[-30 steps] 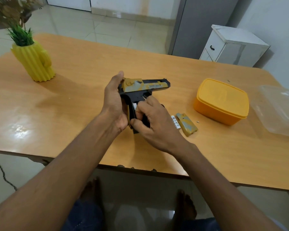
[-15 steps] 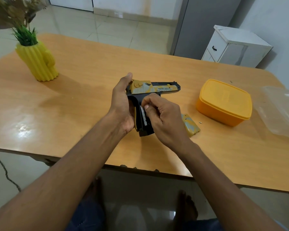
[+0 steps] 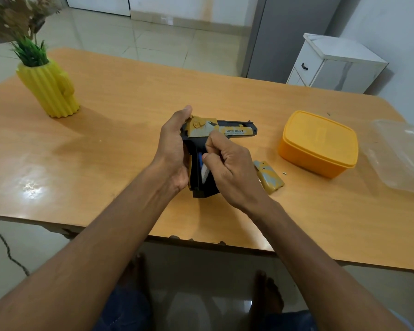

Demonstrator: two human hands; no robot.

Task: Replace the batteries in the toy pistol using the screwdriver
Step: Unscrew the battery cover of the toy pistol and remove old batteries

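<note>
A black and yellow toy pistol (image 3: 227,130) lies on its side just above the table, barrel pointing right. My left hand (image 3: 173,149) grips the back of its handle. The handle's battery compartment is open, with a white and blue battery (image 3: 203,168) showing inside. My right hand (image 3: 227,168) has curled fingers pinching at that battery in the compartment. The removed yellow compartment cover (image 3: 269,177) lies on the table right of my right hand. A tiny screw (image 3: 284,173) rests beside it. No screwdriver is visible.
The wooden table (image 3: 120,120) holds a closed orange plastic box (image 3: 318,143) at the right, with a clear lid (image 3: 402,156) beyond it. A yellow cactus-shaped vase (image 3: 49,89) with a plant stands at the far left. A white cabinet (image 3: 332,63) is behind the table.
My right hand moved from the lower handle up toward the top of the battery compartment. The loose battery that lay beside the cover a second ago is no longer seen on the table.
</note>
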